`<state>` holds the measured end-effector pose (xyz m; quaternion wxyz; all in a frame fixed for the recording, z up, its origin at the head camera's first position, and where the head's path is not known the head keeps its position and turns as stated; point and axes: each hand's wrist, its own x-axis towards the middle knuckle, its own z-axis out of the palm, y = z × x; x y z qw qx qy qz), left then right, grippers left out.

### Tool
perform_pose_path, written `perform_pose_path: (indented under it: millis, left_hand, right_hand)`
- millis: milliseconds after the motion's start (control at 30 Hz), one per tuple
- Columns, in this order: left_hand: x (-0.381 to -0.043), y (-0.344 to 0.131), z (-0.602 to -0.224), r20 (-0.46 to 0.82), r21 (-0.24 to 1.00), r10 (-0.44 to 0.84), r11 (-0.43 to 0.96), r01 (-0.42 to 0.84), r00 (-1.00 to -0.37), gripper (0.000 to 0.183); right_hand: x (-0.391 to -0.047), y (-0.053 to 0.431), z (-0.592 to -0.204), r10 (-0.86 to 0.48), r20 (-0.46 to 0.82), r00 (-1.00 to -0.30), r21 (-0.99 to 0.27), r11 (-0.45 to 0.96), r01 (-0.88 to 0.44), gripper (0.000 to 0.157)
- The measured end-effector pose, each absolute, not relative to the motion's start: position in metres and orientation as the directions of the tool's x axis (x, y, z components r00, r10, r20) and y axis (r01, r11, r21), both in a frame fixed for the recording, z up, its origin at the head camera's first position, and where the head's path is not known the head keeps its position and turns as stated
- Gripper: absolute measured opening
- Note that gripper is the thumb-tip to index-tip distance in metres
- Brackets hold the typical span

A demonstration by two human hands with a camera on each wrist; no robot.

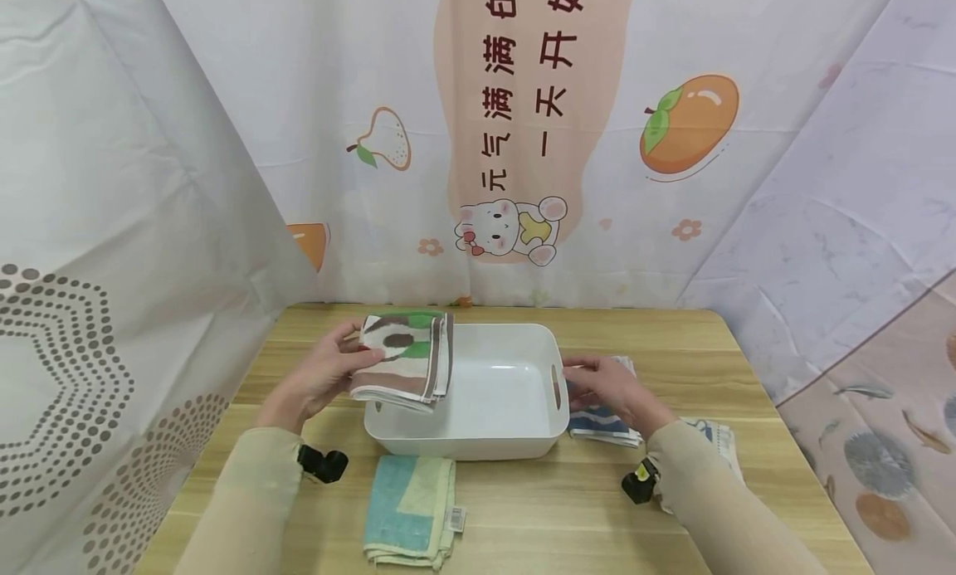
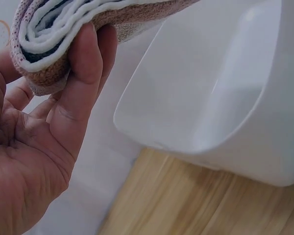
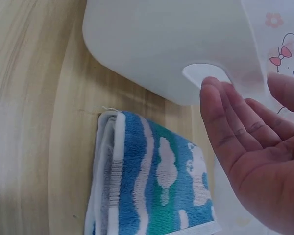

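My left hand (image 1: 329, 367) grips a folded towel (image 1: 399, 353) with brown, green and white patterning, raised over the left end of a white plastic bin (image 1: 496, 449). In the left wrist view, thumb and fingers pinch the towel's layered edge (image 2: 54, 58). My right hand (image 1: 608, 388) is at the bin's right end, its fairly straight fingers by the oval handle hole (image 3: 201, 73); whether they touch the rim I cannot tell. Below that hand lies a folded blue towel (image 3: 152, 171) with white and green stripes, partly covered by the hand in the head view.
A folded teal and yellow towel (image 1: 409, 509) with a white tag lies in front of the bin. Another towel (image 1: 717, 442) is partly hidden under the right forearm. All stand on a wooden table (image 1: 538, 517), with a printed curtain (image 1: 403, 226) behind.
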<state>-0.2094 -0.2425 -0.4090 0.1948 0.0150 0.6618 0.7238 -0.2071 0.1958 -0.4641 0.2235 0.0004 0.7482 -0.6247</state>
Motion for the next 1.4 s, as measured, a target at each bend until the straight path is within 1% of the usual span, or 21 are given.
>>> perform_pose_path:
  millis: [133,233,433,533,733,833,933,1000,1033,1233,1400]
  left_hand:
    - [-0.210,-0.236,-0.410,-0.244,0.961,0.309,-0.048,-0.271,-0.919,0.046]
    - [-0.211,-0.231,-0.411,-0.251,0.959,0.313,-0.050,-0.279,-0.916,0.046]
    - [-0.212,-0.220,-0.410,-0.261,0.956,0.314,-0.044,-0.289,-0.913,0.048]
    - [-0.213,-0.214,-0.410,-0.264,0.957,0.313,-0.031,-0.288,-0.912,0.051]
    - [-0.216,-0.200,-0.411,-0.261,0.959,0.332,-0.021,-0.283,-0.907,0.054]
    - [-0.217,-0.194,-0.412,-0.258,0.959,0.335,-0.026,-0.283,-0.906,0.055]
    - [-0.218,-0.188,-0.411,-0.255,0.956,0.343,-0.049,-0.288,-0.904,0.056]
    - [-0.217,-0.184,-0.409,-0.254,0.954,0.350,-0.062,-0.293,-0.902,0.057]
    - [-0.217,-0.181,-0.409,-0.249,0.953,0.358,-0.072,-0.293,-0.900,0.056]
    - [-0.216,-0.172,-0.408,-0.222,0.953,0.385,-0.109,-0.283,-0.896,0.056]
    - [-0.217,-0.164,-0.409,-0.225,0.951,0.386,-0.113,-0.288,-0.895,0.055]
  right_hand:
    - [-0.209,0.196,-0.458,-0.213,-0.325,-0.921,-0.928,0.258,0.268,0.046]
    - [-0.210,0.197,-0.451,-0.189,-0.295,-0.936,-0.928,0.290,0.234,0.053]
    - [-0.213,0.191,-0.436,-0.165,-0.219,-0.962,-0.948,0.268,0.170,0.069]
    - [-0.214,0.183,-0.430,-0.174,-0.197,-0.965,-0.956,0.251,0.149,0.074]
    - [-0.214,0.165,-0.424,-0.257,-0.189,-0.948,-0.962,0.241,0.127,0.073]
    - [-0.214,0.156,-0.421,-0.289,-0.197,-0.937,-0.964,0.230,0.132,0.067]
    - [-0.215,0.147,-0.420,-0.332,-0.208,-0.920,-0.971,0.183,0.154,0.058]
    - [-0.214,0.142,-0.419,-0.374,-0.217,-0.902,-0.975,0.137,0.177,0.056]
    - [-0.214,0.139,-0.418,-0.391,-0.224,-0.893,-0.974,0.108,0.198,0.057]
    - [-0.212,0.123,-0.420,-0.489,-0.280,-0.827,-0.938,-0.045,0.344,0.072]
    - [-0.210,0.113,-0.425,-0.558,-0.276,-0.783,-0.895,-0.147,0.420,0.076]
